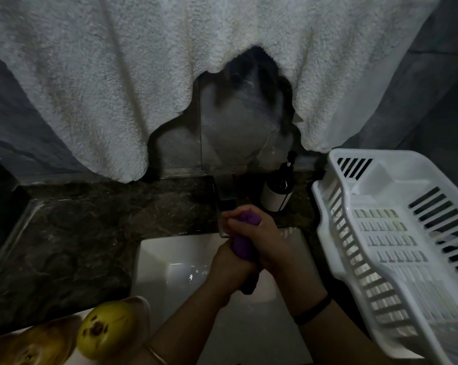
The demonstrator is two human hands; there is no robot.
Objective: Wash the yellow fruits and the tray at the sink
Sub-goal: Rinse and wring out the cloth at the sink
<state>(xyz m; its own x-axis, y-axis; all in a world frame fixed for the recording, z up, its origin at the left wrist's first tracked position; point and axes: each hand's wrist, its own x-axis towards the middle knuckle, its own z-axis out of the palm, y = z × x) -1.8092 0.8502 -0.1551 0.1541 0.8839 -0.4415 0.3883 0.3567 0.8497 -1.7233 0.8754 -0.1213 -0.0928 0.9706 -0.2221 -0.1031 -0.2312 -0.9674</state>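
Both forearms reach forward, left hand [229,268] and right hand [264,233] curling fingers round a purple object [242,245].

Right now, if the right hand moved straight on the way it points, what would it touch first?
Probably the faucet, just beyond the right hand, which grips a purple object; depth is unclear.

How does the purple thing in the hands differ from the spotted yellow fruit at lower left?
The purple thing is long and gripped by the left hand and right hand over the sink; the yellow fruit is rounder, dark-spotted, and lies untouched beside the sink.
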